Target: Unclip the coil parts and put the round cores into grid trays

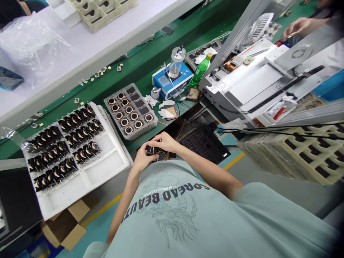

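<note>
My left hand (pixel 143 158) and my right hand (pixel 166 142) meet close to my shirt at the bench's front edge. Between their closed fingers is a small black part (pixel 152 150), mostly covered by them. A thin round rim (pixel 162 155) shows just under my right hand; whether it belongs to that part I cannot tell. Beyond my hands on the bench is a clear compartment tray (pixel 154 123) with several gold-rimmed round pieces (pixel 129 110). To the left, a white foam tray (pixel 98 163) carries rows of black pieces with gold rings and pins (pixel 83 132).
A blue device with a clear cylinder (pixel 176 64), a green bottle (pixel 202 68) and paper scraps stand behind. At right are a white machine (pixel 258 82), stacked cream trays (pixel 292 154) and another person's hand (pixel 303 27). Below lie a black tray (pixel 205 143) and an opened carton (pixel 66 225).
</note>
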The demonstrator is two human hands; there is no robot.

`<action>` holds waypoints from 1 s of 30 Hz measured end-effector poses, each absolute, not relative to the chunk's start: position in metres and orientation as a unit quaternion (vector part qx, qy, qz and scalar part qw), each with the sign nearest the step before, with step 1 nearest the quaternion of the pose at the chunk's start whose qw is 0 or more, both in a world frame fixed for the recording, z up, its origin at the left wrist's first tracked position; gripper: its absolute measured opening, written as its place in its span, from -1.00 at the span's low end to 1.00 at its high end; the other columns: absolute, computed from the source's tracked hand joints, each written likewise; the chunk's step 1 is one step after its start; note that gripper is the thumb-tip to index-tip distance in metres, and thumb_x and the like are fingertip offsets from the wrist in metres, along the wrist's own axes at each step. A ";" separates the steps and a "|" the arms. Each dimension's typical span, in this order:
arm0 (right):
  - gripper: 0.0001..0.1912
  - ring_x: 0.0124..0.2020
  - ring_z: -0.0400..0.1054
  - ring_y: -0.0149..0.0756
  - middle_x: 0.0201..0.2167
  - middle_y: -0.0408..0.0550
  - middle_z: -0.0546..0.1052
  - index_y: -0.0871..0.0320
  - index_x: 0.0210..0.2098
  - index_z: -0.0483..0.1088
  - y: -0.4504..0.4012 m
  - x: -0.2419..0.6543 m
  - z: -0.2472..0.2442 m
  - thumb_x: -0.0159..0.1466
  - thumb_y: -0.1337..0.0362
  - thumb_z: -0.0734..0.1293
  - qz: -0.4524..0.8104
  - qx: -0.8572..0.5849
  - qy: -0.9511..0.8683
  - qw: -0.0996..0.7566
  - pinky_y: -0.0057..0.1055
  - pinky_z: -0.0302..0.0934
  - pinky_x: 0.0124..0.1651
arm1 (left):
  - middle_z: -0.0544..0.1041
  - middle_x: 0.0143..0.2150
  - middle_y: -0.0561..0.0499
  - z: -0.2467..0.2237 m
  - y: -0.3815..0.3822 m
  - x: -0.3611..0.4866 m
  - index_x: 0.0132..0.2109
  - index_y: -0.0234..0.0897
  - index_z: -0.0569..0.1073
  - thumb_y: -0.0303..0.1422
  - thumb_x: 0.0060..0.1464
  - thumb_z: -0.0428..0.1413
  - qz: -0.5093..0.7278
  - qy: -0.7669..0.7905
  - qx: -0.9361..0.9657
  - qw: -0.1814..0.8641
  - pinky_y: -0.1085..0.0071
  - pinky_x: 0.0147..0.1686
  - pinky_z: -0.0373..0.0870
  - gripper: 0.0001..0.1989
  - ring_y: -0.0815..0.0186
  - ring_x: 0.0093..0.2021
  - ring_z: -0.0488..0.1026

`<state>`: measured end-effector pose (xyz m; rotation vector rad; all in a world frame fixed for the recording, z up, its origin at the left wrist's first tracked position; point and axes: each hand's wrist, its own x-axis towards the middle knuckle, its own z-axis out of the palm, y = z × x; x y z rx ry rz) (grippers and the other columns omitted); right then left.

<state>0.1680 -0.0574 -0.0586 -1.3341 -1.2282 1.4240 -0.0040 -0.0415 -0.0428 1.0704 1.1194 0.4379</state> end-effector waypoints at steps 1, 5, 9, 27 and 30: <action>-0.55 -0.34 0.48 -0.19 -0.40 -0.02 0.65 0.23 -0.34 0.64 -0.059 0.167 -0.058 0.18 -0.08 0.40 0.564 -0.534 -0.483 0.404 -0.40 0.27 -0.29 | 0.59 -0.21 -0.07 -0.043 -0.043 -0.006 0.00 -0.32 0.49 -0.59 -0.34 0.39 0.181 0.507 0.469 0.700 0.21 -0.15 0.51 -0.36 0.15 -0.24 0.56; -0.53 -0.33 0.47 -0.18 -0.40 -0.03 0.64 0.24 -0.33 0.64 -0.064 0.168 -0.055 0.20 -0.09 0.39 0.557 -0.555 -0.466 0.407 -0.40 0.27 -0.29 | 0.57 -0.34 -0.06 -0.043 -0.048 -0.021 0.04 -0.37 0.46 -0.59 -0.36 0.42 0.124 0.514 0.424 0.735 0.31 -0.38 0.49 -0.30 0.24 -0.43 0.52; -0.52 -0.18 0.48 -0.13 -0.25 -0.01 0.64 0.22 -0.25 0.63 -0.067 0.166 -0.071 0.23 -0.11 0.37 0.551 -0.573 -0.455 0.400 -0.33 0.31 -0.10 | 0.58 -0.35 -0.06 -0.043 -0.053 -0.054 0.10 -0.33 0.40 -0.53 -0.28 0.44 0.142 0.584 0.346 0.720 0.36 -0.43 0.51 -0.27 0.28 -0.46 0.52; -0.54 -0.09 0.49 -0.13 -0.14 0.04 0.60 0.17 -0.01 0.45 -0.098 0.224 -0.118 0.15 0.10 0.45 0.399 -0.728 -0.334 0.446 -0.23 0.32 0.03 | 0.50 -0.38 -0.11 -0.105 -0.014 0.089 -0.22 -0.40 0.46 -0.49 0.22 0.09 0.158 0.553 0.061 0.816 0.44 -0.40 0.50 -0.94 0.35 -0.43 0.48; -0.57 0.01 0.45 -0.04 -0.07 0.13 0.57 0.18 0.00 0.43 -0.093 0.256 -0.123 0.14 0.25 0.44 0.273 -0.837 -0.350 0.319 -0.18 0.26 0.09 | 0.42 -0.43 -0.05 -0.126 -0.003 0.119 -0.25 -0.36 0.38 -0.41 0.32 -0.05 0.138 0.585 0.052 0.798 0.41 -0.41 0.47 -0.82 0.35 -0.48 0.41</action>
